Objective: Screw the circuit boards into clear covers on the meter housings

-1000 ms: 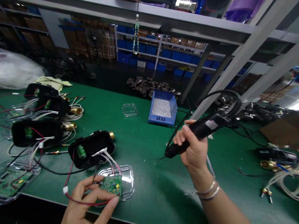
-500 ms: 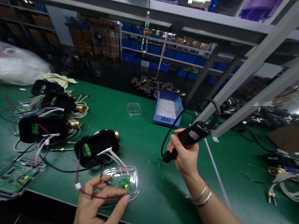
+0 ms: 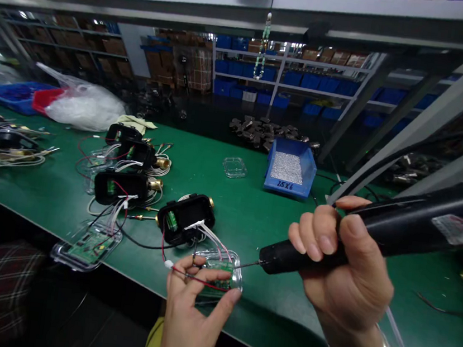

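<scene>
Now the right hand [image 3: 346,272] has come much closer to the camera and lower, and the tip of the black electric screwdriver [image 3: 376,231] has swung over to the clear cover [image 3: 220,268]. Before, that tip hung in the air, well away from it. The right fingers are wrapped tight around the screwdriver, so the thin bit points steadily at the cover's right edge. The left hand [image 3: 192,315] sits at the near edge of the green tabletop [image 3: 251,221]. Its fingers are spread and pinch the cover with the small green board [image 3: 219,276] inside, likely to keep it from sliding. Red and white wires run from it to the black case [image 3: 185,224] just behind. A blue box of tiny screws [image 3: 290,166] waits farther back.
</scene>
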### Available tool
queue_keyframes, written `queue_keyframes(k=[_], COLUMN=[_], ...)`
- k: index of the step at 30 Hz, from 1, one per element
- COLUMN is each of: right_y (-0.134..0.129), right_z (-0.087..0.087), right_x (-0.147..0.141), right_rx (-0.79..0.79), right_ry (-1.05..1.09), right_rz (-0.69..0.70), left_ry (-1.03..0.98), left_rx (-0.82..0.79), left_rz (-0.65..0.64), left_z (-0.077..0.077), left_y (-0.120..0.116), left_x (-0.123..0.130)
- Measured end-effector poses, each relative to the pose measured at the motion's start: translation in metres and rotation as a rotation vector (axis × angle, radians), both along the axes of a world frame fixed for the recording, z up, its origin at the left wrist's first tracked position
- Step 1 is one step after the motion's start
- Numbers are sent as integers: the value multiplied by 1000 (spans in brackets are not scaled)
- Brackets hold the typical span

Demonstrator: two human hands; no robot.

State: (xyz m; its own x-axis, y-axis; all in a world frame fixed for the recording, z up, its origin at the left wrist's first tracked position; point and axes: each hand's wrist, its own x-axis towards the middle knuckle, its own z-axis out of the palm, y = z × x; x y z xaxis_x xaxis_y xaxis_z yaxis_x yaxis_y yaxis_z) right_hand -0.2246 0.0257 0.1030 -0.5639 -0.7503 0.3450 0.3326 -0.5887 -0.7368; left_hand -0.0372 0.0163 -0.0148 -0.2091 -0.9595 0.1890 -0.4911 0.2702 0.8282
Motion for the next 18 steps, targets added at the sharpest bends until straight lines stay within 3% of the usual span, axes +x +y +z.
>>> queue_keyframes(k=[8, 18], right_y=[2, 2], right_z=[-5, -10], right_x=[13, 12], right_rx=[13, 17], right_ry=[-74, -13], right_rz=[135, 222], left_ry=[79, 14], left_rx=[99, 76], left_rz=[-38, -56], left_z=[-2, -2], left_y=[-4, -8], left_x=[7, 11])
